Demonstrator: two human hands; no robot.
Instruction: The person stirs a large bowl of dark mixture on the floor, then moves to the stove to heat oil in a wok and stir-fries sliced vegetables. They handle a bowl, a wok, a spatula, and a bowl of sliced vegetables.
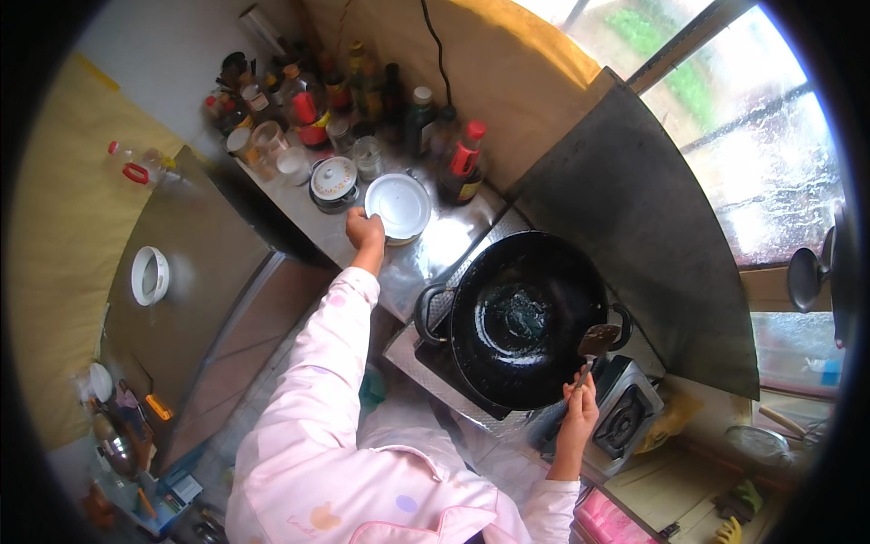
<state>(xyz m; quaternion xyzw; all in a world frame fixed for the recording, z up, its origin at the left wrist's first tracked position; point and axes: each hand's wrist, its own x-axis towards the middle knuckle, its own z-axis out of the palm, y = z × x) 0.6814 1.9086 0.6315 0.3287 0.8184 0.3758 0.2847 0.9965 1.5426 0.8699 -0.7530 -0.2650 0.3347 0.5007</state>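
My left hand (366, 229) grips the near-left rim of a white bowl (399, 204) over the metal countertop (397, 279). Whether the bowl rests on something or is lifted is hard to tell. My right hand (579, 401) is closed around the handle of a metal cooking spatula (599, 338). Its brownish blade is at the right rim of a large black wok (527, 319), close to one loop handle. Inside the wok, a shiny wet film, like oil or water, coats the bottom. The wok sits on a stove with foil-like covering around it.
Bottles and jars crowd the counter's back, including a red-capped sauce bottle (465, 163). Beside the bowl stands a small pot with a patterned lid (333, 179). A dark splash panel (632, 224) rises behind the wok. A second gas burner (622, 418) lies right of my right hand.
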